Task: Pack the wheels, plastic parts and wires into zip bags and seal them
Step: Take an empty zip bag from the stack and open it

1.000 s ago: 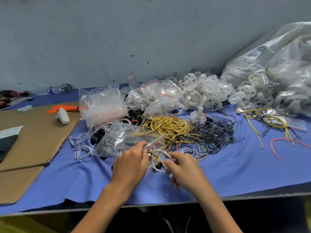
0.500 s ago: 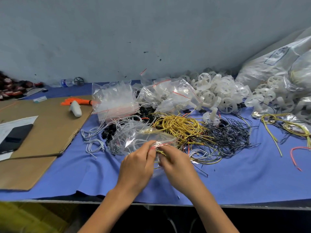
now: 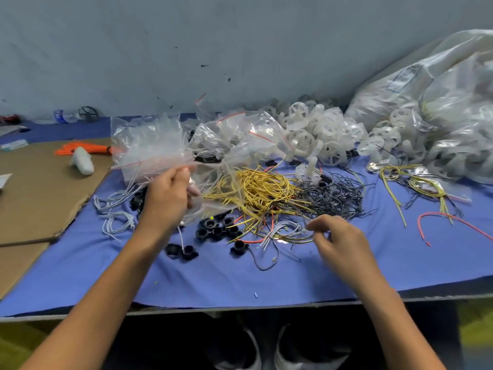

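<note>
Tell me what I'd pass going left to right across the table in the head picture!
Cardboard → left hand holding a zip bag → yellow wire pile → dark wires → long red wire.

Wall: grey-blue painted wall (image 3: 240, 36) behind the table, flecked with small dark marks.
Table: grey front edge (image 3: 266, 307), top covered by a blue cloth (image 3: 400, 263).
Left side: flat brown cardboard sheets (image 3: 40, 188) overlapping the cloth.
Floor: yellow-green (image 3: 16, 340), dark under the table.
</note>
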{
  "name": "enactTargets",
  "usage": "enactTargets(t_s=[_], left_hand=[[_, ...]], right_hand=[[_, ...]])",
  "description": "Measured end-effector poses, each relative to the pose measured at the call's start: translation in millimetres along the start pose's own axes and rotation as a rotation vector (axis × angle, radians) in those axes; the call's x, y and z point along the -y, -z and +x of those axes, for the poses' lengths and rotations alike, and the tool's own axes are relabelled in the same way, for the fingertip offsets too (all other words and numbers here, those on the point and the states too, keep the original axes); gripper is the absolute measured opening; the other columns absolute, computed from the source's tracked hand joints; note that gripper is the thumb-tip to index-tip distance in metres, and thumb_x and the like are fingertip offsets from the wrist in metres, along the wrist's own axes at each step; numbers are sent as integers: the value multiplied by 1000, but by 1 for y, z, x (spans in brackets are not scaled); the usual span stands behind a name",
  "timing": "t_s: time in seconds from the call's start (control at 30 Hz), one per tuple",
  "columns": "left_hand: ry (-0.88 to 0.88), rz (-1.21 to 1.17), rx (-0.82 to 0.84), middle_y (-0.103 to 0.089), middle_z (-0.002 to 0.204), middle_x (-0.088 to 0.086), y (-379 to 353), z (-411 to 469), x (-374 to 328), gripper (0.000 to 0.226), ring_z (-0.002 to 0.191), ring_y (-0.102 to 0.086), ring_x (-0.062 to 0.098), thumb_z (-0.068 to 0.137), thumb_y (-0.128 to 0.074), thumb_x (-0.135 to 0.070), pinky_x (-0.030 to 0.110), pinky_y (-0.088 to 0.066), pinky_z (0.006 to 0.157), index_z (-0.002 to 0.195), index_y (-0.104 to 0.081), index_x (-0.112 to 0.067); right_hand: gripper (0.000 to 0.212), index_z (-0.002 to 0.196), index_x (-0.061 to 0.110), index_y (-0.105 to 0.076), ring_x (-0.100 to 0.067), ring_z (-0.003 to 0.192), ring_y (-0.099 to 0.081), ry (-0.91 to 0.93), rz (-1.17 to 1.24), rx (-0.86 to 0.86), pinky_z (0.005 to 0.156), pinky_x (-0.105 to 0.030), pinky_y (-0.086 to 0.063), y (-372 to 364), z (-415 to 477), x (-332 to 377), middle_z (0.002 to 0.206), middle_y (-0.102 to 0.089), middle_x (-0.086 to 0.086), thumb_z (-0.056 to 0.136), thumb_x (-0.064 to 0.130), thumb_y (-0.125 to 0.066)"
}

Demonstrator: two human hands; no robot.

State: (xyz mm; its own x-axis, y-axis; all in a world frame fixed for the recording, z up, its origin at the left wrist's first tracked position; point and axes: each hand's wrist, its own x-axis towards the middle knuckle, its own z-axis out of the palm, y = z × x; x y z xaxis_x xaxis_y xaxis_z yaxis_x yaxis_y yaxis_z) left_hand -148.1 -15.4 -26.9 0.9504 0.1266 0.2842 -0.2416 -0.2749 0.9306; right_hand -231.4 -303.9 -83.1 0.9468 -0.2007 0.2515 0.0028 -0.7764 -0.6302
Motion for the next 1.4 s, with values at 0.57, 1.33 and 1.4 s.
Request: enactTargets(t_s=[0.57,1.33,1.4], left_hand=[[-161,340,69,-60,60,-12,4,-13,-4,27,53,-52,3,93,-41,-47,33,-44,59,99,-66,-38],[-227,531,74,-58,60,-14,30,6,-45,25,47,-49,2,101,-53,-28,22,-40,47,121,-67,-26],[-189,480,60,-65,70,-3,53,34,-69,17,52,-51,8,97,-61,-27,22,-45,52,112,-69,-28]], right_hand=[[15,100,29,-44,-13,80,-54,433,126,439,67,-34,-44,-65,-32,102,93,-60,10,90,30,-55],[26,117,17,-59,-17,70,-63,316,24,352,60,-34,-52,-21,91,162,89,-67,-3,95,30,-56],[21,111,9,-66,-20,66,-66,366,47,390,64,-37,-59,-9,123,198,84,-71,-7,95,17,-53]])
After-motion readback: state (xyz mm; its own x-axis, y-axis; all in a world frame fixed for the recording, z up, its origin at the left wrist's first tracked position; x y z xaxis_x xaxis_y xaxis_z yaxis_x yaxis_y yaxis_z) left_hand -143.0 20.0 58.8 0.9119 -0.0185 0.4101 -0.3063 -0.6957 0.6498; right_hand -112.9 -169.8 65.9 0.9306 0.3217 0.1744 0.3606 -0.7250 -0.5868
